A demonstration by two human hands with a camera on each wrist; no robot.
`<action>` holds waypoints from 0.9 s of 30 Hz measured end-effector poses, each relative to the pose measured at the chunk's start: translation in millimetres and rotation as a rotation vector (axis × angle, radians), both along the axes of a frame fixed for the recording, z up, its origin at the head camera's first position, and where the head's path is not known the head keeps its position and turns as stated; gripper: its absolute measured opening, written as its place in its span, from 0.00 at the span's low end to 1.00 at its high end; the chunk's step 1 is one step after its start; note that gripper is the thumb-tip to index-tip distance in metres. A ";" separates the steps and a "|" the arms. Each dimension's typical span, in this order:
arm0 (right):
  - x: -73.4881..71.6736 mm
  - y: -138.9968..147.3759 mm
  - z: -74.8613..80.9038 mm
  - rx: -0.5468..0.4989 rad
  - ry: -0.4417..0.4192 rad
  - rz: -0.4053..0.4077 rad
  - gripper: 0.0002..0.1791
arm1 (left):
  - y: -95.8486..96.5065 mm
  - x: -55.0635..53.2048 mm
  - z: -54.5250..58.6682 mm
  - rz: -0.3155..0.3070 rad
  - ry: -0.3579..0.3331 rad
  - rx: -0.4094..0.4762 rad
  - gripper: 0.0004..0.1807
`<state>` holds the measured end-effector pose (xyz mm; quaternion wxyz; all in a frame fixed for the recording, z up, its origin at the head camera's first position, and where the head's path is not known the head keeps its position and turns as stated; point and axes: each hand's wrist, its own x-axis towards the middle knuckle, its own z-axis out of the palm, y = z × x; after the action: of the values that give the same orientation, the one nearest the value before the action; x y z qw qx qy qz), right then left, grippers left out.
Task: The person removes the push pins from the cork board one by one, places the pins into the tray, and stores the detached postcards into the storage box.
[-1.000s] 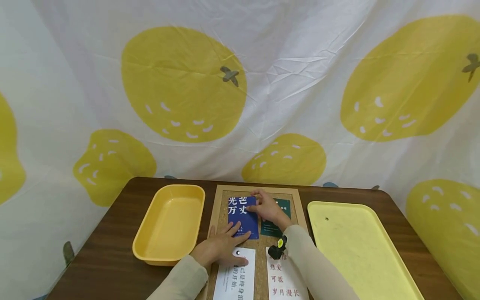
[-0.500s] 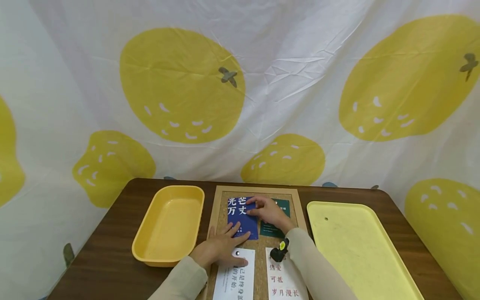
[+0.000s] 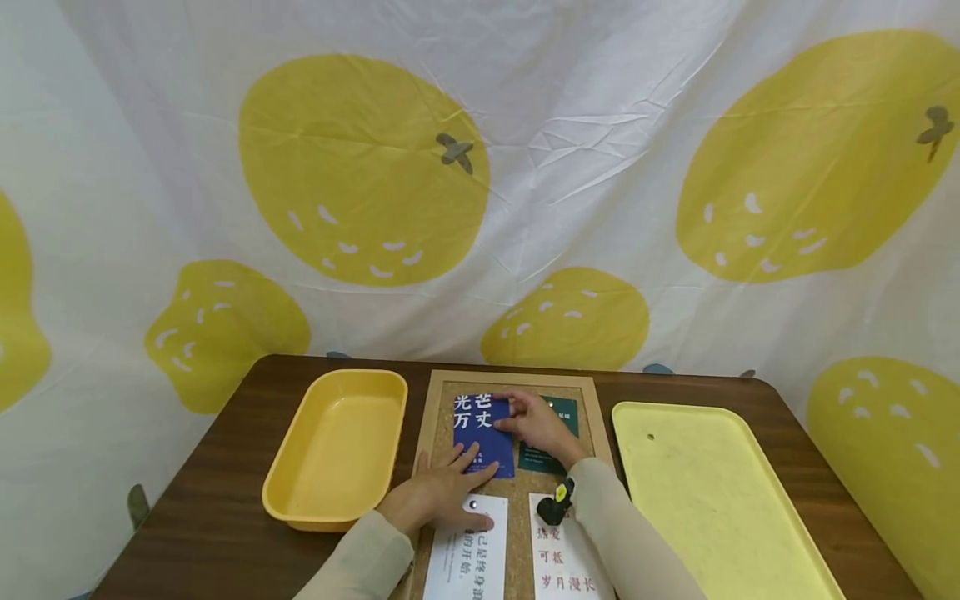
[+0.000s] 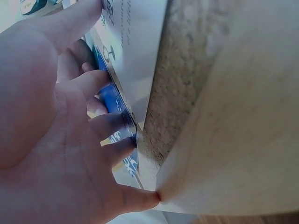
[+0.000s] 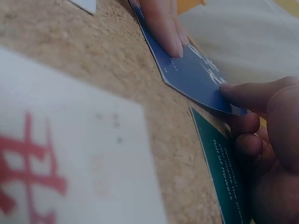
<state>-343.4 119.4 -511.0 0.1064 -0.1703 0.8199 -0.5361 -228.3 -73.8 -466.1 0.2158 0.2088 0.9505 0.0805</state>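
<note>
A blue card [image 3: 483,442] with white lettering lies at the upper left of a wood-framed cork board [image 3: 517,525]. My left hand [image 3: 442,492] is spread, its fingers touching the card's lower part and its thumb over a white card [image 3: 465,558] with dark lettering. With thumb and fingers, my right hand [image 3: 538,425] pinches the blue card's right edge, which is lifted slightly in the right wrist view. Beneath the right hand, a dark green card [image 5: 224,172] is partly covered. Near the right wrist lies a white card [image 3: 566,567] with red lettering.
An orange-yellow basin [image 3: 337,450] stands left of the board. To the right lies a pale yellow tray [image 3: 720,500]. All rest on a dark brown wooden table [image 3: 217,517], with a lemon-patterned cloth [image 3: 562,208] hanging behind.
My right hand's fingers have shifted slightly at the blue card's right edge. The left hand stays in place on the card.
</note>
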 end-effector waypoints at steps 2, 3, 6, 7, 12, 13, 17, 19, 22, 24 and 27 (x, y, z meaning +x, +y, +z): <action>-0.1 0.2 -0.1 -0.001 -0.004 -0.005 0.26 | 0.2 0.1 0.1 0.003 0.002 0.004 0.44; -0.2 0.4 0.1 0.000 -0.004 -0.005 0.26 | 0.3 0.4 0.0 0.001 0.006 0.004 0.44; -0.3 0.6 0.4 0.003 0.001 -0.006 0.27 | 0.3 0.8 -0.1 0.000 0.013 0.011 0.44; -0.2 0.5 0.6 0.003 0.003 -0.004 0.28 | 0.2 1.0 0.1 0.001 0.015 0.013 0.44; 0.1 -0.2 0.1 -0.004 -0.003 0.003 0.28 | -0.9 1.9 -0.2 -0.005 0.031 0.022 0.44; 0.4 -0.4 0.4 -0.009 -0.003 0.006 0.28 | -1.2 2.0 -0.2 -0.008 0.037 0.025 0.44; 0.8 -0.9 0.9 -0.029 -0.019 0.009 0.29 | -2.5 2.2 -0.2 -0.018 0.054 0.043 0.44; 1.4 -0.9 1.5 -0.037 -0.024 0.010 0.29 | -3.1 2.3 -0.1 -0.020 0.056 0.054 0.44; 1.9 -0.5 1.5 -0.039 -0.032 0.010 0.29 | -3.9 2.4 -0.3 -0.020 0.055 0.062 0.44; 1.4 -0.3 1.0 -0.046 -0.035 0.012 0.29 | -4.4 2.4 -0.4 -0.019 0.055 0.067 0.44; 0.7 -0.1 0.1 -0.050 -0.034 0.014 0.29 | -4.6 2.4 -0.8 -0.019 0.054 0.071 0.43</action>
<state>-342.8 119.3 -510.9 0.1198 -0.1697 0.8030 -0.5586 -225.8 -78.4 -466.9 0.1832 0.2276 0.9504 0.1063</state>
